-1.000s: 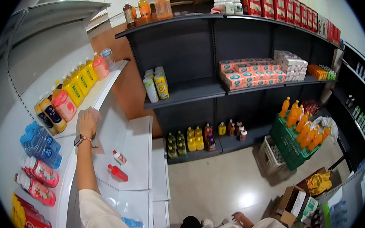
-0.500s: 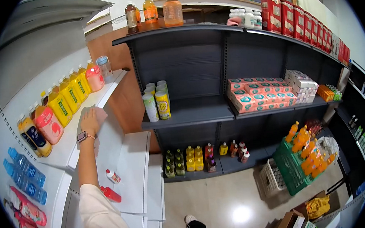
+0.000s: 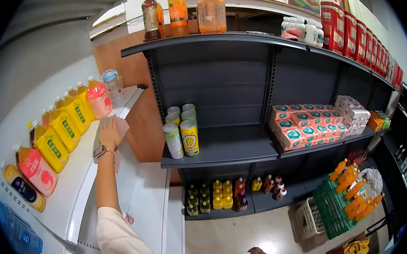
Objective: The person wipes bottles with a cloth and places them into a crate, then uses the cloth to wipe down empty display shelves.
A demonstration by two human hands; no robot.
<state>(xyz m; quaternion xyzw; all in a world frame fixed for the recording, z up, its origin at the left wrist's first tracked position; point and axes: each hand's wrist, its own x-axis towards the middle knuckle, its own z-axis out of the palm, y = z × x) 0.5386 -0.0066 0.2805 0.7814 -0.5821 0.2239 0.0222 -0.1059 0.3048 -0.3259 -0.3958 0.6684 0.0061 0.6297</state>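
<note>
On the white shelf (image 3: pixel 79 174), the left hand (image 3: pixel 110 135) lies flat over a cloth (image 3: pixel 122 127), beside yellow bottles (image 3: pixel 65 129). The right hand (image 3: pixel 256 252) hangs low, fingers loosely spread.

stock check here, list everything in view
cloth: one, pinkish, white shelf
tall bottles: several, mostly yellow, white shelf
jug: one, blue-topped, white shelf
lower bottles: several, blue, lower left
cans: about six, green and yellow, dark shelf
packs: many, pink and white, dark shelf
tins: several, red, top right
small bottles: several, white, top right
large bottles: several, orange and brown, upper centre
low bottles: many, mixed, dark shelf
crate: one, green, floor
drinks: several, orange, crate
basket: one, white, floor
left hand: one, bare, on cloth
right hand: one, bare, bottom
</note>
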